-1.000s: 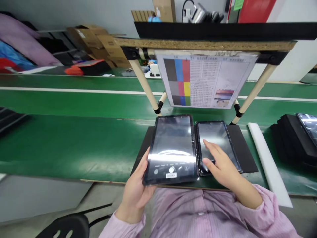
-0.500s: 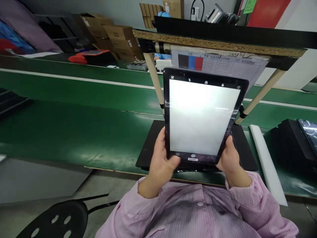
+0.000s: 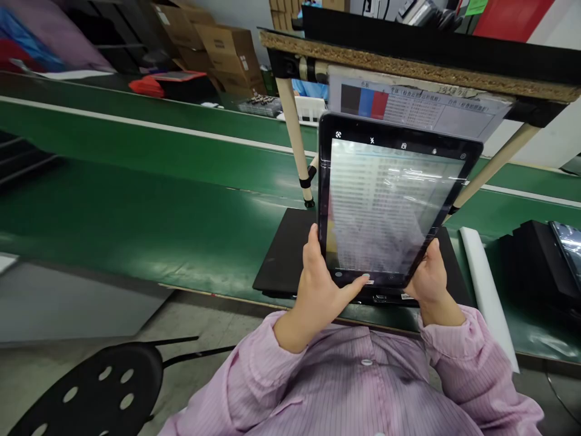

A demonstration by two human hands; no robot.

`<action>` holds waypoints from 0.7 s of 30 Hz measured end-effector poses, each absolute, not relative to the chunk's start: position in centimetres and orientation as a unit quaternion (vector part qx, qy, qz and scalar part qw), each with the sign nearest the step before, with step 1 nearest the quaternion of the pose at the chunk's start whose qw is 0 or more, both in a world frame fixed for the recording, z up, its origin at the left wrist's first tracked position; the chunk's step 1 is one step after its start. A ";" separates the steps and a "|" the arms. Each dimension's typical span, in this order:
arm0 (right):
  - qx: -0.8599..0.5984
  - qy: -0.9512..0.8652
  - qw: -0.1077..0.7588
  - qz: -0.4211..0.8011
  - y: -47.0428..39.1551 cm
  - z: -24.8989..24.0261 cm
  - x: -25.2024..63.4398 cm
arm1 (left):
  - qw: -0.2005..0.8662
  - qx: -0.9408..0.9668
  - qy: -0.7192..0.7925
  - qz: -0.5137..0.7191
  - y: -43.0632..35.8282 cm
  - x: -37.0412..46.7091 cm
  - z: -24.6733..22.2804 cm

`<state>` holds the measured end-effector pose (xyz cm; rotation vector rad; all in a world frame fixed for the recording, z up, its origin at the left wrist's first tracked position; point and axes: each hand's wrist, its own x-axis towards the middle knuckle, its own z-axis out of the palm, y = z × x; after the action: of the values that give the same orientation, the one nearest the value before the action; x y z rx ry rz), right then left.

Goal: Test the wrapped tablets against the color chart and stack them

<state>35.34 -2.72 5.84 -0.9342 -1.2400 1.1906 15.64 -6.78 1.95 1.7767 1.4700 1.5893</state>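
Note:
A black tablet [image 3: 385, 206] is held upright, tilted back, between my two hands, with a camera view of blurred printed lines on its screen. My left hand [image 3: 318, 290] grips the lower left edge, its thumb on the button at the bottom of the screen. My right hand [image 3: 429, 278] is closed round the lower right edge, fingers hidden behind. Behind the tablet, a printed sheet [image 3: 417, 112] with dark, blue and red blocks hangs from the shelf. Below lies a black mat [image 3: 284, 257], with a dark glossy item partly hidden under the tablet.
A wooden-edged shelf [image 3: 408, 66] on pale tube legs stands over the green bench [image 3: 158, 218]. To the right are a white foam strip [image 3: 488, 290] and a stack of black items [image 3: 535, 272]. A black stool [image 3: 100, 387] stands at lower left; cardboard boxes [image 3: 231, 57] sit behind.
The tablet's screen has gone from nearly blank white to showing blurred printed lines. My left thumb has moved right onto the screen's bottom button. The tablet sits further right in view.

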 end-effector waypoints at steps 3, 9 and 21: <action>-0.390 -0.512 0.562 0.520 -2.9 5.8 35.3 | 0.166 0.623 0.514 0.566 -6.9 15.7 1.9; -0.374 -0.514 0.566 0.525 -3.0 6.0 35.4 | 0.189 0.610 0.500 0.585 -7.1 15.8 1.6; -0.456 -0.640 0.513 0.346 -6.0 7.3 36.1 | 0.608 0.239 0.379 0.655 -6.7 12.8 2.7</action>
<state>36.07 -6.04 7.35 -1.0971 -1.5384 0.8327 12.75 -6.66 2.74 0.5517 0.8762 1.5138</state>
